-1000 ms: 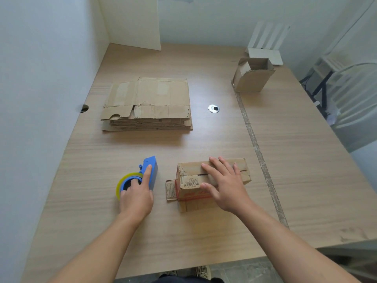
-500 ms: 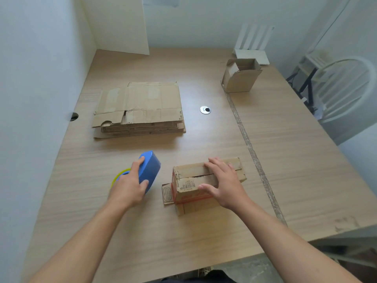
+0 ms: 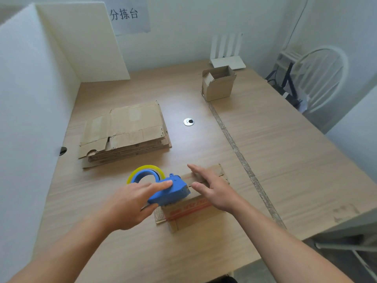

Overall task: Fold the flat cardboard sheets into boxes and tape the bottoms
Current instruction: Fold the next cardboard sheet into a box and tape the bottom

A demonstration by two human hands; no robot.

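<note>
While the wood-grain worktop point(image 3: 285, 160) takes up most of the view, both forearms reach in from the near edge toward its middle. A white partition point(image 3: 81, 43) stands along the L side & far L corner, w/ a paper sign point(image 3: 128, 15) on the wall behind it. A white chair point(image 3: 322, 78) sits off the R edge. A stack of flat sheets point(image 3: 130, 127) lies L of centre, apart from the hands. Just in front of the person sits the folded box point(image 3: 195, 213), closed flaps up, red print on its near face.

L hand point(image 3: 126, 203) comes in knuckles up, its grip clenched round the blue tape dispenser point(image 3: 169, 193): index finger along the top, thumb under the near side. The dispenser's front end is over the box's L end; can't tell if it touches. R hand point(image 3: 214, 188) lies palm down on the box top, fingers straight & spread, grip released, grasping nothing.

An open box point(image 3: 219, 86) stands at the far R, by a seam strip point(image 3: 240, 158) running across the worktop. The yellow tape roll point(image 3: 146, 168) sticks up behind the L hand. A small round grommet point(image 3: 188, 121) sits btwn stack & seam.
</note>
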